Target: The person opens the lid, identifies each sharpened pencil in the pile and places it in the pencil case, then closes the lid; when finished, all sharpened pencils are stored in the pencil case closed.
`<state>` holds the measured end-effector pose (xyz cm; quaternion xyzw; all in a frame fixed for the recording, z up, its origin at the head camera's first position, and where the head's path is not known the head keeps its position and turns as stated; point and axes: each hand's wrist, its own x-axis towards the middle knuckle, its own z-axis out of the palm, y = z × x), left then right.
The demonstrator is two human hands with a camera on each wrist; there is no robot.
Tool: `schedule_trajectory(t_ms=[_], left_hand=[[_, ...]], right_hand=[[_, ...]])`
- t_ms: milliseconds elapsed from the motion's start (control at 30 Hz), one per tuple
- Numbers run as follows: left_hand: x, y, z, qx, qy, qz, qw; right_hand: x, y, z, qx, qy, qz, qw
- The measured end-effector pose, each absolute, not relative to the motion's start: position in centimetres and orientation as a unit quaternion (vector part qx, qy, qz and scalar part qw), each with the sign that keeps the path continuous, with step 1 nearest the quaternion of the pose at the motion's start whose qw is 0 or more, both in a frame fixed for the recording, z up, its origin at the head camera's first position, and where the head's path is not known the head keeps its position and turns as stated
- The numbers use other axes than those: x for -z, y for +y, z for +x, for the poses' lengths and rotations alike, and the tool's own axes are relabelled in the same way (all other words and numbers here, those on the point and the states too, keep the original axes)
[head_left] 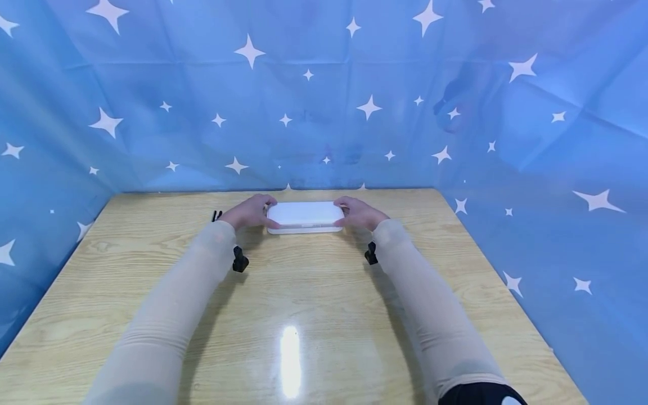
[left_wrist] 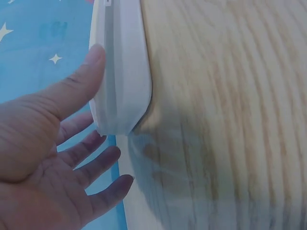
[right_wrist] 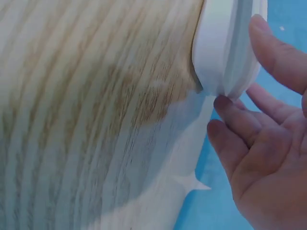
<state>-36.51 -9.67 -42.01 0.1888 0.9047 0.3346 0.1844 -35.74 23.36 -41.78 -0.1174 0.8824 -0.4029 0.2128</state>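
A white, flat oblong box with rounded corners and a lid lies near the far edge of the table, long side facing me. At its left end my left hand grips the lid, and in the left wrist view the thumb presses the front rim while the other fingers spread round the end. My right hand grips the opposite end. Its thumb lies on the front rim in the right wrist view, with fingertips at the box's end and partly hidden behind it. A seam runs along the box's front.
The pale wood-grain table spreads out in front, with a bright light reflection near the middle. A blue curtain with white stars hangs right behind the far edge and along both sides. Black wrist mounts sit on both sleeves.
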Motion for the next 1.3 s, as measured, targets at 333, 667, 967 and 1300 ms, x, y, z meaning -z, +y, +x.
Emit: schedule_trajectory(t_ms=[333, 667, 967, 1300], left_hand=[[42.4, -9.5, -36.5, -0.296, 0.922, 0.191, 0.159], [42.6, -9.2, -36.2, -0.310, 0.924, 0.174, 0.144], [42.7, -8.8, -35.9, -0.293, 0.934, 0.143, 0.146], [42.8, -8.2, -35.7, -0.265, 0.944, 0.137, 0.143]], right_hand=[[41.3, 22.2, -35.6, 0.300, 0.929, -0.122, 0.181], [41.4, 21.7, -35.5, 0.258, 0.942, -0.118, 0.177], [41.3, 20.9, -34.9, 0.230, 0.954, -0.113, 0.154], [41.6, 21.0, -34.8, 0.237, 0.956, -0.099, 0.144]])
